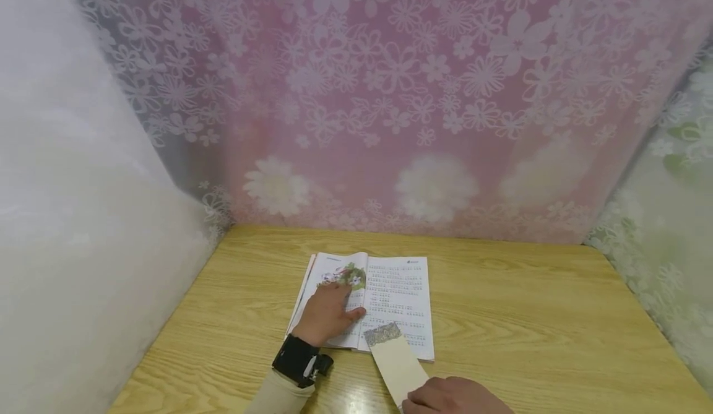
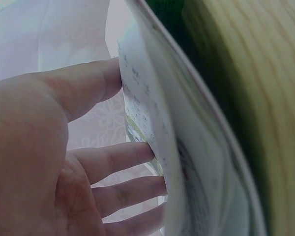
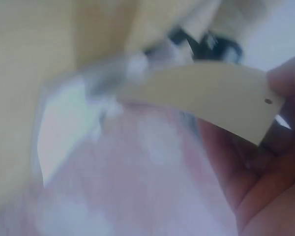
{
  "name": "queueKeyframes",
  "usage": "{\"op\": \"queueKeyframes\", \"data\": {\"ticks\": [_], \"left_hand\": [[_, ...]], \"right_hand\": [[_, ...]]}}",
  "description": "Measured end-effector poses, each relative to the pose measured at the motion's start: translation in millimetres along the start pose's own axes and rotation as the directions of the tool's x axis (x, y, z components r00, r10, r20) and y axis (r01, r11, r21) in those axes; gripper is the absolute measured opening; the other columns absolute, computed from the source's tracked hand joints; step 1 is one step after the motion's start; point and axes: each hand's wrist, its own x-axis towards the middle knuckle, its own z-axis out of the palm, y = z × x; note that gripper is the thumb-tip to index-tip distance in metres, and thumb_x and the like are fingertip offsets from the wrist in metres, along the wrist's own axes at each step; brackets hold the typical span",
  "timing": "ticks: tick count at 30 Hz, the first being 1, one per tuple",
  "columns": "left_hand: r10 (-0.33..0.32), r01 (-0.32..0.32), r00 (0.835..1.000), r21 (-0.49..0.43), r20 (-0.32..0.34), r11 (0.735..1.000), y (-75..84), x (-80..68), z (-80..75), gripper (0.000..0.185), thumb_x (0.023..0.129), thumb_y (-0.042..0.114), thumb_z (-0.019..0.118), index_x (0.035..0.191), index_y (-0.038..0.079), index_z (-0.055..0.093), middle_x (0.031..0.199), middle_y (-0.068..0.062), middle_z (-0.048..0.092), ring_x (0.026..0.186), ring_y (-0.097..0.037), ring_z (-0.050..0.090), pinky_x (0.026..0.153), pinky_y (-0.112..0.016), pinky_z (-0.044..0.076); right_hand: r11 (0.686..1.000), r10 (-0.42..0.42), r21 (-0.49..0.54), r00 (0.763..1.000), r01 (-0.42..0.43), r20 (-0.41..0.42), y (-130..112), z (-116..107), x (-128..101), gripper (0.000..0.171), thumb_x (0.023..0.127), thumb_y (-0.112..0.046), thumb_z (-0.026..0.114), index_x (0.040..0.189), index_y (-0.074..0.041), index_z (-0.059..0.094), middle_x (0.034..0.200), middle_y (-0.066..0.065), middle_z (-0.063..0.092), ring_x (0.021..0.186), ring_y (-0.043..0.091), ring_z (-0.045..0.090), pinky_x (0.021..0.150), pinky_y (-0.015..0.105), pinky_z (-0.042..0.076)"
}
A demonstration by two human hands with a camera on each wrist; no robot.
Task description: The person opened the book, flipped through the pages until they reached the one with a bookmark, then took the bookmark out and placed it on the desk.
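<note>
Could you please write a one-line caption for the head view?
Left hand presses open illustrated book on wooden table; right hand holds cream paper bookmark.

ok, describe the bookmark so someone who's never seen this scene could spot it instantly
On the wooden table lies an open book, its left page pressed by the left hand. Over the book's near edge juts the bookmark, a narrow cream card strip pinched at its near end by the right hand. Unlike the printed pages, it is plain, with a patterned grey band at its far end.

The worktop [image 1: 529, 315] is pale yellow woodgrain. The book [image 1: 398, 296] shows white pages with a green-and-red picture. The bookmark [image 1: 397, 358] is cream with a grey patterned end. The curtain [image 1: 390, 92] is pink with white flowers.
</note>
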Motion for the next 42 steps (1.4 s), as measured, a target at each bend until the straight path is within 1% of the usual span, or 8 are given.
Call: {"op": "queueKeyframes", "data": {"ticks": [5, 8, 14, 17, 20, 24, 36, 42], "left_hand": [[-0.011, 0.011, 1.000, 0.005, 0.004, 1.000, -3.7, 0.0, -4.9, 0.058, 0.094, 0.041, 0.076, 0.131, -0.002, 0.066, 0.117, -0.022, 0.070, 0.109, -0.040, 0.066, 0.091, -0.053, 0.054], [-0.019, 0.020, 1.000, -0.010, 0.013, 1.000, -5.4, -1.4, -6.6, 0.059, 0.094, 0.040, 0.077, 0.132, -0.003, 0.065, 0.118, -0.022, 0.070, 0.110, -0.040, 0.066, 0.091, -0.053, 0.054], [-0.028, 0.029, 0.999, -0.038, 0.020, 0.999, -8.4, -1.5, -1.2, 0.061, 0.094, 0.040, 0.076, 0.135, -0.003, 0.063, 0.121, -0.024, 0.068, 0.111, -0.042, 0.065, 0.093, -0.054, 0.053], [-0.029, 0.030, 0.999, -0.042, 0.023, 0.999, -7.9, -1.1, 2.4, 0.062, 0.095, 0.042, 0.075, 0.136, -0.003, 0.063, 0.124, -0.025, 0.067, 0.115, -0.043, 0.064, 0.095, -0.055, 0.052], [-0.029, 0.030, 0.999, -0.042, 0.023, 0.999, -5.8, -0.7, 3.5, 0.063, 0.095, 0.042, 0.075, 0.137, -0.003, 0.062, 0.126, -0.026, 0.067, 0.118, -0.044, 0.063, 0.097, -0.056, 0.052], [-0.030, 0.031, 0.999, -0.034, 0.027, 0.999, -2.4, -0.3, 3.1, 0.063, 0.095, 0.042, 0.074, 0.137, -0.004, 0.063, 0.128, -0.026, 0.066, 0.120, -0.044, 0.062, 0.100, -0.056, 0.051], [-0.035, 0.036, 0.999, -0.024, 0.027, 0.999, 4.9, -1.1, 1.7, 0.063, 0.095, 0.042, 0.075, 0.136, -0.004, 0.063, 0.127, -0.026, 0.065, 0.119, -0.044, 0.061, 0.100, -0.057, 0.050], [-0.024, 0.025, 1.000, -0.065, 0.012, 0.998, -4.1, -2.1, 6.1, 0.063, 0.100, 0.043, 0.068, 0.141, -0.004, 0.059, 0.134, -0.029, 0.061, 0.126, -0.047, 0.057, 0.103, -0.058, 0.047]], "right_hand": [[0.978, 0.113, -0.155, 0.978, -0.141, -0.176, 5.6, -64.0, -14.5, 0.034, 0.108, -0.038, 0.052, 0.112, -0.016, 0.077, 0.101, -0.010, 0.072, 0.084, 0.003, 0.067, 0.068, 0.018, 0.054], [0.949, 0.163, -0.225, 0.953, -0.222, -0.255, 29.9, -80.8, -23.3, 0.047, 0.113, -0.036, 0.037, 0.113, -0.012, 0.077, 0.100, -0.008, 0.072, 0.080, 0.008, 0.069, 0.066, 0.023, 0.055], [0.892, 0.253, -0.331, 0.946, -0.309, -0.201, 86.3, -45.4, -45.9, 0.064, 0.114, -0.041, 0.024, 0.113, -0.007, 0.078, 0.097, 0.002, 0.074, 0.080, 0.017, 0.071, 0.063, 0.031, 0.059], [0.874, 0.346, -0.329, 0.933, -0.357, -0.095, 98.4, -21.6, -53.3, 0.038, 0.108, -0.037, 0.055, 0.113, -0.008, 0.079, 0.098, 0.003, 0.075, 0.084, 0.018, 0.073, 0.068, 0.034, 0.061], [0.857, 0.439, -0.299, 0.898, -0.419, 0.000, 98.8, -4.6, -54.1, 0.029, 0.089, -0.025, 0.083, 0.114, -0.010, 0.080, 0.101, 0.003, 0.077, 0.088, 0.019, 0.074, 0.073, 0.035, 0.062], [0.854, 0.493, -0.239, 0.866, -0.463, 0.082, 92.5, 9.9, -52.0, 0.029, 0.084, -0.021, 0.086, 0.111, -0.012, 0.080, 0.101, 0.001, 0.077, 0.089, 0.017, 0.074, 0.075, 0.035, 0.062], [0.885, 0.462, -0.135, 0.875, -0.445, 0.143, 91.2, 32.2, -66.3, 0.019, 0.089, -0.025, 0.081, 0.105, -0.015, 0.078, 0.098, -0.006, 0.069, 0.084, 0.009, 0.065, 0.071, 0.031, 0.059], [0.900, 0.428, -0.127, 0.901, -0.417, 0.072, 89.9, 38.9, -53.9, 0.010, 0.087, -0.021, 0.081, 0.094, -0.019, 0.073, 0.091, -0.010, 0.060, 0.076, 0.004, 0.053, 0.064, 0.026, 0.053]]}}
